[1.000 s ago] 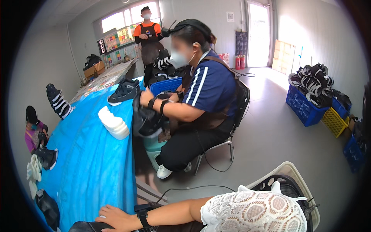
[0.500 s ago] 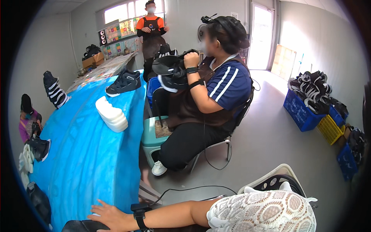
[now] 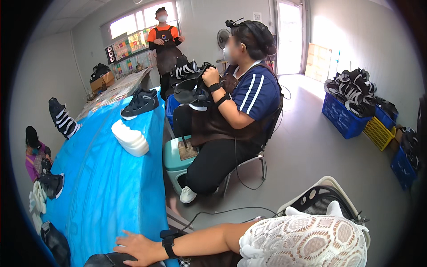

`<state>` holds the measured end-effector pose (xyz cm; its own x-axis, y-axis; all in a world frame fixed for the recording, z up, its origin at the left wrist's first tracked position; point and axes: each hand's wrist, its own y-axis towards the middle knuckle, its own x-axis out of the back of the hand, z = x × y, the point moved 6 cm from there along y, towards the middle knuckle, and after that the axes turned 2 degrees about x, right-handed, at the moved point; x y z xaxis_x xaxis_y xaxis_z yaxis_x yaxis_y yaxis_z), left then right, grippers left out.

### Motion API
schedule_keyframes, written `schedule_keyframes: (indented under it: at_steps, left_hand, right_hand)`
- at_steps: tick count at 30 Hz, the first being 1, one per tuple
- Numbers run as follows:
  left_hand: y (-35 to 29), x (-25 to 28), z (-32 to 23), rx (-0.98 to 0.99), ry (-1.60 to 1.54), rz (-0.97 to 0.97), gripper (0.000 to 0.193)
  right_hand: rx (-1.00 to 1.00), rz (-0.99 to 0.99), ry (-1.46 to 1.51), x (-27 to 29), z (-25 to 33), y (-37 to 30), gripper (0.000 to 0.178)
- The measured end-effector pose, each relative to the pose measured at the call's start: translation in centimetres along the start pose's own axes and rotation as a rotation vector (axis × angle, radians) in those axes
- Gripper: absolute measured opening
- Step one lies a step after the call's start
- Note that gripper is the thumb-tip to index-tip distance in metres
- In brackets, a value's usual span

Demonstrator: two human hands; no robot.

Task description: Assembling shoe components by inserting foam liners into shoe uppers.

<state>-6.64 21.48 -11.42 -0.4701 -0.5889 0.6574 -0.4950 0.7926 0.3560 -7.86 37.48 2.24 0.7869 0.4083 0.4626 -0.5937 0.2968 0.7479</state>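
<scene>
My right hand (image 3: 138, 249) rests palm down at the lower edge, its fingers spread. Under it lies a black, stitched, leather-like item (image 3: 106, 260), cut off by the edge of the picture, so its kind does not show. The fingertips reach over the blue table cover (image 3: 106, 196). A dark band with a small box circles my wrist, and a white lace sleeve covers my upper arm. My left hand is outside the picture. Farther up the table are a stack of white foam-like pieces (image 3: 130, 139) and a black shoe (image 3: 140, 104).
Across the table corner a seated co-worker (image 3: 255, 93) holds a black shoe part (image 3: 191, 91). Another person (image 3: 165, 42) stands behind. A striped shoe (image 3: 64, 118) and black shoe (image 3: 52, 184) line the left edge. Blue crates (image 3: 344, 116) of shoe parts stand right. A cable (image 3: 231, 208) hangs nearby.
My view has shifted slightly. The seated co-worker's hand and the black shoe part are lower. My right hand keeps its place on the black item, fingers still spread.
</scene>
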Motion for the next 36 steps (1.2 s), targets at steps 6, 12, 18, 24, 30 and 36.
schedule_keyframes:
  at_steps: [6,12,18,24,30,36]
  left_hand:
    - [-0.1,1.0,1.9,0.004,-0.035,-0.011,0.020]
    - [0.0,1.6,3.3,0.004,-0.054,-0.025,0.019]
    - [-0.6,2.2,3.9,0.056,-0.056,-0.096,0.019]
    - [-3.5,2.5,4.5,0.170,-0.032,-0.256,0.019]
    - [-9.9,2.1,4.6,0.366,-0.013,-0.427,0.018]
    - [-16.4,2.0,4.3,0.536,0.110,-0.423,0.013]
  right_hand:
    - [-0.055,0.118,-0.009,-0.8,-0.4,0.0,0.049]
    - [-0.041,0.141,-0.062,-1.1,-0.7,0.3,0.049]
    - [0.070,-0.003,-0.122,-0.5,0.0,0.1,0.042]
    - [0.053,0.089,-0.169,-0.2,0.3,0.1,0.040]
    - [0.075,0.066,-0.289,0.2,0.4,0.5,0.036]
    - [0.046,0.187,-0.205,-0.3,-0.6,-0.2,0.042]
